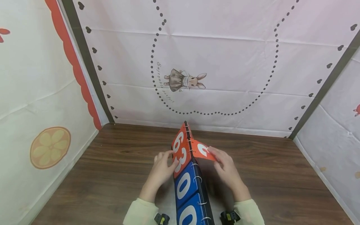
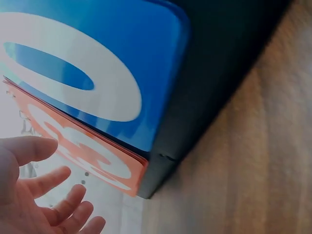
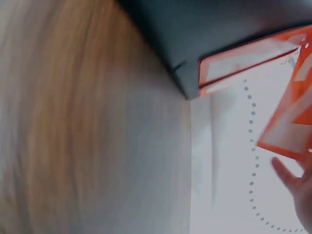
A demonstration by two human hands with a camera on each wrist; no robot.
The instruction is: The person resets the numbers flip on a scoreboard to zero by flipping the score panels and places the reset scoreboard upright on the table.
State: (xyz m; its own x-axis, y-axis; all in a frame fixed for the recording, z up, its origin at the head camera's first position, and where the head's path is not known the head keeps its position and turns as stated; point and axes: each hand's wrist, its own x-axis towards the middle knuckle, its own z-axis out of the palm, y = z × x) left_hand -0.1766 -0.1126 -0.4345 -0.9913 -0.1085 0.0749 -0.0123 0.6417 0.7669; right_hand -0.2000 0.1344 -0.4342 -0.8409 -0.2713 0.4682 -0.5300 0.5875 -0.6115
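Note:
A ring-bound flip scoreboard stands like a tent, its black spine running away from me. Red number cards hang at its far end, blue cards showing zeros at the near end. On the right side, one red card is lifted away from the stand, its white digit partly covered. My right hand pinches this card's outer edge; in the right wrist view only part of the hand shows. Beside the left face, my left hand has loosely spread fingers, with fingertips at the red cards' edge.
The scoreboard stands on a dark wooden table. Behind it rises a white cloth wall printed with a rabbit and dotted lines. Similar cloth walls close off the left and right sides. Dark devices are strapped to both wrists.

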